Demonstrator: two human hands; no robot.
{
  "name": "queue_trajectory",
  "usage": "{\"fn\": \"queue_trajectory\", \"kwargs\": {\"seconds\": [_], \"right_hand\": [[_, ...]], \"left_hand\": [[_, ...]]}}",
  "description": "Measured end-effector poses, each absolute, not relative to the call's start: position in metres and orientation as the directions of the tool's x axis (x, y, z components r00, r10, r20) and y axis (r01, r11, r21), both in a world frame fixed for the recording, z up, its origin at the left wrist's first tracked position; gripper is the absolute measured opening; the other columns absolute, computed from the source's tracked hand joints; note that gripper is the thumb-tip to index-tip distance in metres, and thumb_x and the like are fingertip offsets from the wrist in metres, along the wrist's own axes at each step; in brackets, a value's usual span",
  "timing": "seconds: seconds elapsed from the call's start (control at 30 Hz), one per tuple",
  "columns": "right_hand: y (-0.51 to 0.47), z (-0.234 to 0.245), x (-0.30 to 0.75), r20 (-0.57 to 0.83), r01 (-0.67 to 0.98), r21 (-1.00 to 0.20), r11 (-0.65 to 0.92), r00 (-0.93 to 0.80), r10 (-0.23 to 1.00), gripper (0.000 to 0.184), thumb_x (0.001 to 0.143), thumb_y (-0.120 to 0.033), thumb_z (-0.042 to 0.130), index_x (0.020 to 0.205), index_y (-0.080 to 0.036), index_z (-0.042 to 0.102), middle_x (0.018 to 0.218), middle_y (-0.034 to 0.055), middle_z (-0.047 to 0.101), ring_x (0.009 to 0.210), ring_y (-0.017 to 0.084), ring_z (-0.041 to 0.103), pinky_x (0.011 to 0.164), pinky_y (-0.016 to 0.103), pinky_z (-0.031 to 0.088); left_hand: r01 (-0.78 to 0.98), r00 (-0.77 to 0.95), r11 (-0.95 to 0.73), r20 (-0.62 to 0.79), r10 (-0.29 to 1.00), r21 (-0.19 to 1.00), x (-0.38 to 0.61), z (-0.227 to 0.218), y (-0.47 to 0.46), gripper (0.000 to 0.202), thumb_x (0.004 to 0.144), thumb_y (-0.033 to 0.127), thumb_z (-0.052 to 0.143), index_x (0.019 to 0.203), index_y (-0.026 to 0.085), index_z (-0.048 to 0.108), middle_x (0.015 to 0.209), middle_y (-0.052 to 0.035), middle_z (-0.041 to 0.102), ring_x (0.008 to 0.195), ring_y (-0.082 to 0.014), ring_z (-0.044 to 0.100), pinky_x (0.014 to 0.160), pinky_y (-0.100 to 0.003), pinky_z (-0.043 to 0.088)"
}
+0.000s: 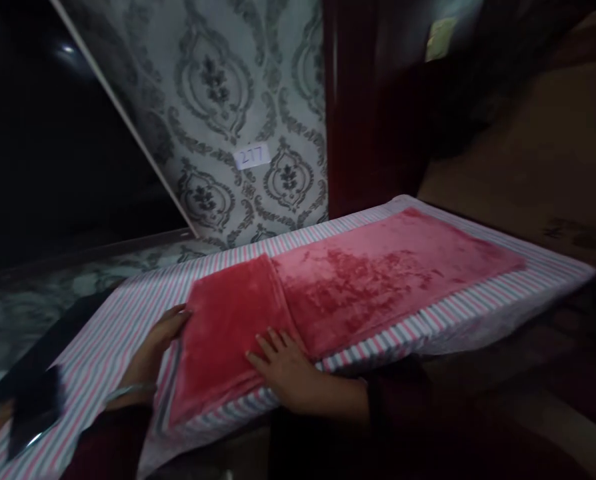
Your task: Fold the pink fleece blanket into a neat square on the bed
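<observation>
A red plush cloth (378, 267) lies lengthwise on a striped sheet (143, 293). Its left end is folded over, forming a darker red layer (223, 327). My right hand (288, 373) rests palm down on the front part of the fold, fingers spread. At the left edge of the folded layer, my left hand (165, 330) touches the cloth with its fingertips, the fingers fairly straight; part of that hand is hidden from view. A bracelet sits on my left wrist.
Patterned wallpaper (218, 87) with a numbered label (252, 155) is behind the surface. A dark screen-like panel (68, 147) leans at left. A large cardboard box (538, 153) stands at right. A dark object (38, 407) and part of a hand show at the lower left.
</observation>
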State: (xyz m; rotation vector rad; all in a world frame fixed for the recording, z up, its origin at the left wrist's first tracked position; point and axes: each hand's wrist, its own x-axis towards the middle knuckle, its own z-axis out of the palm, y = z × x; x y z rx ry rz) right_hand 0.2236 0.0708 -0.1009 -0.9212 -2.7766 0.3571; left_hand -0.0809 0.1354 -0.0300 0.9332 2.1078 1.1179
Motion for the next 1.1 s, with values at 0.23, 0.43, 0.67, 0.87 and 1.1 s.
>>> {"fn": "queue_trajectory", "kwargs": {"seconds": [0.23, 0.43, 0.67, 0.87, 1.1], "right_hand": [[0.092, -0.083, 0.221, 0.195, 0.516, -0.36, 0.777, -0.773, 0.604, 0.059, 0.104, -0.043, 0.055, 0.157, -0.018, 0.048, 0.157, 0.016, 0.049, 0.148, 0.032, 0.041, 0.125, 0.052, 0.027], [0.107, -0.098, 0.216, 0.174, 0.596, -0.357, 0.719, -0.714, 0.678, 0.072, 0.099, -0.05, 0.063, 0.161, -0.018, 0.043, 0.169, 0.0177, 0.025, 0.159, 0.036, 0.013, 0.128, 0.057, 0.014], [0.108, -0.122, 0.224, 0.091, 0.591, -0.451, 0.669, -0.715, 0.694, 0.071, 0.101, -0.058, 0.056, 0.16, -0.021, 0.044, 0.169, 0.0158, 0.024, 0.158, 0.035, 0.013, 0.129, 0.056, 0.012], [0.11, -0.129, 0.217, 0.197, 0.546, -0.488, 0.681, -0.691, 0.695, 0.076, 0.096, -0.065, 0.057, 0.158, -0.023, 0.048, 0.167, 0.014, 0.03, 0.156, 0.035, 0.023, 0.129, 0.053, 0.016], [0.158, -0.122, 0.305, 0.509, 0.234, -0.728, 0.644, -0.444, 0.737, 0.038, 0.089, -0.04, 0.066, 0.126, -0.041, 0.074, 0.134, -0.0051, 0.07, 0.126, 0.022, 0.064, 0.111, 0.032, 0.048]], "left_hand": [[0.718, -0.505, 0.344, 0.112, 0.856, 0.606, -0.074, -0.041, 0.18, 0.066, 0.085, 0.025, 0.065, 0.146, 0.005, 0.053, 0.153, -0.0237, 0.054, 0.145, -0.033, 0.05, 0.119, -0.043, 0.042], [0.927, -0.097, 0.058, 0.087, 0.992, 0.371, -0.004, -0.044, 0.243, 0.062, 0.098, 0.037, 0.052, 0.155, 0.014, 0.045, 0.166, -0.0154, 0.04, 0.154, -0.026, 0.037, 0.126, -0.039, 0.028], [0.978, -0.012, 0.002, 0.044, 0.999, 0.21, 0.057, -0.086, 0.271, 0.062, 0.103, 0.04, 0.04, 0.161, 0.02, 0.036, 0.169, -0.012, 0.033, 0.159, -0.0294, 0.024, 0.128, -0.057, 0.015], [0.99, 0.041, -0.046, 0.04, 0.998, 0.137, 0.052, -0.097, 0.27, 0.062, 0.103, 0.035, 0.033, 0.161, 0.015, 0.036, 0.169, -0.0162, 0.032, 0.158, -0.0325, 0.025, 0.126, -0.062, 0.017], [0.999, 0.036, -0.038, 0.107, 0.994, 0.02, 0.041, -0.102, 0.299, 0.062, 0.102, 0.033, 0.03, 0.161, 0.014, 0.037, 0.167, -0.0157, 0.038, 0.155, -0.0311, 0.032, 0.124, -0.059, 0.026]]}}
